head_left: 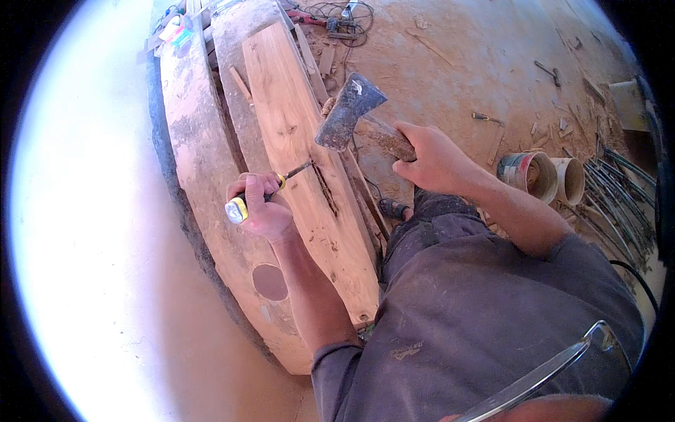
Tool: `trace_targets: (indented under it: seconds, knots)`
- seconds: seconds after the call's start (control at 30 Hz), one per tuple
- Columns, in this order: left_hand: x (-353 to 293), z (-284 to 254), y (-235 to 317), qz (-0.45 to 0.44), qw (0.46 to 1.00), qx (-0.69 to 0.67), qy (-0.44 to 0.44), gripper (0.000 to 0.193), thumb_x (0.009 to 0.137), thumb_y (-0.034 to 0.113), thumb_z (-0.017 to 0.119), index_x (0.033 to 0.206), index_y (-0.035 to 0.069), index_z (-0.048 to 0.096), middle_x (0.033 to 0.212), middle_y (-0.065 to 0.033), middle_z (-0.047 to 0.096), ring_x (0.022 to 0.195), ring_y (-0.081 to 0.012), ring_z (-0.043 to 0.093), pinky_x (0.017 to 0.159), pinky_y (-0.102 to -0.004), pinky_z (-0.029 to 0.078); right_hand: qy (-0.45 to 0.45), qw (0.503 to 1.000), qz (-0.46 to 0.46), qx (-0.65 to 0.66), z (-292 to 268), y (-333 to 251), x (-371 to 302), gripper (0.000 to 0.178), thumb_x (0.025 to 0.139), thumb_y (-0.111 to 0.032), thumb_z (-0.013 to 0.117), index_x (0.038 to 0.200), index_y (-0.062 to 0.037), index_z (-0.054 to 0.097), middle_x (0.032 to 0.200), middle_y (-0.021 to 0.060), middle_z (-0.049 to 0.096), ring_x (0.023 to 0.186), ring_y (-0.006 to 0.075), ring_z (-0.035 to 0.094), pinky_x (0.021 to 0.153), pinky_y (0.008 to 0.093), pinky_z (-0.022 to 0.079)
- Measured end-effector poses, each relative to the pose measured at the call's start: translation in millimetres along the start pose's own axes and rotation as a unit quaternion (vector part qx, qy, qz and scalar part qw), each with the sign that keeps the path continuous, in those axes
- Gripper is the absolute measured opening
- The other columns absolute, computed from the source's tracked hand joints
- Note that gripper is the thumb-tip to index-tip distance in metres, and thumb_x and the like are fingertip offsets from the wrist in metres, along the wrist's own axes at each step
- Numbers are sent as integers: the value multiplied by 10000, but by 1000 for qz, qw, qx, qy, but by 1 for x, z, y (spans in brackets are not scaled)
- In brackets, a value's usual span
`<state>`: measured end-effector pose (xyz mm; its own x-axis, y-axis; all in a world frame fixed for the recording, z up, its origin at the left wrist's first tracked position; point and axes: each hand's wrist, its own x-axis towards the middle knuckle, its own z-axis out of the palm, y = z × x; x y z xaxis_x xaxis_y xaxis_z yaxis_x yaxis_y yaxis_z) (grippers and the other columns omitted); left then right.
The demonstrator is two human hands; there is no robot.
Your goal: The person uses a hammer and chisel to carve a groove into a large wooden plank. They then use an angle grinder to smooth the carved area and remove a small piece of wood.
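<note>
My left hand [260,204] is closed round the yellow-and-black handle of a chisel [297,170]. The chisel's blade tip rests at the upper end of a dark, rough split [323,186] in a pale wooden plank [295,133]. In my right hand [430,160] is the wooden handle of a hatchet [351,111], held raised over the plank's right edge. Its broad grey head hangs above the wood, apart from the chisel. The plank lies lengthwise on worn, thick boards [193,133].
On the dusty floor to the right are two buckets [532,176], a bundle of rods [615,200], a second yellow-handled tool [486,118] and a hammer-like tool [547,72]. A red power tool [320,21] with tangled cable lies at the far end. A pale wall [105,211] borders the left.
</note>
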<state>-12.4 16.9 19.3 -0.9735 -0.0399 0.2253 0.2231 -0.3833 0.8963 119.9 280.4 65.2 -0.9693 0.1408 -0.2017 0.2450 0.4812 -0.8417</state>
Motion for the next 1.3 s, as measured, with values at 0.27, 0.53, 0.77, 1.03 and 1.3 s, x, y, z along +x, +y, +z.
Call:
trace_targets:
  seconds: [0.27,0.53,0.77,1.03,1.3]
  knots:
    - [4,7,-1,-16,999,25,-41,137,874,-31,615,786,17,521,669,-87,549,607,-178,530,596,-344,470,5,999,24,27,-4,-4,1,443,816,-133,706,1209,35,591,959,260,683,921,366,691,825,425,515]
    - [12,10,-2,-19,997,-18,-70,148,867,-77,590,778,10,511,671,-101,556,590,-186,533,562,-340,470,11,1000,5,23,-9,-19,10,431,824,-111,701,1214,36,591,956,252,684,924,324,696,843,416,511]
    - [13,20,-2,-20,999,32,-36,175,855,-85,623,754,12,518,665,-91,577,574,-155,551,546,-298,469,5,1000,11,6,-9,-15,12,465,835,-120,699,1249,53,578,979,259,690,939,335,697,853,411,513]
    - [7,36,-6,-19,986,163,-39,149,853,-51,667,764,13,567,673,-55,599,577,-116,559,524,-264,440,193,970,-139,43,-29,-71,24,290,927,-210,707,1124,-13,622,796,102,622,747,236,664,674,389,526]
    - [8,36,-4,-23,993,104,-44,145,853,-12,700,792,16,571,728,-66,617,630,-127,569,571,-272,464,81,908,-370,-178,-24,-110,56,124,925,-131,638,998,-46,585,682,96,632,580,244,651,487,386,505]
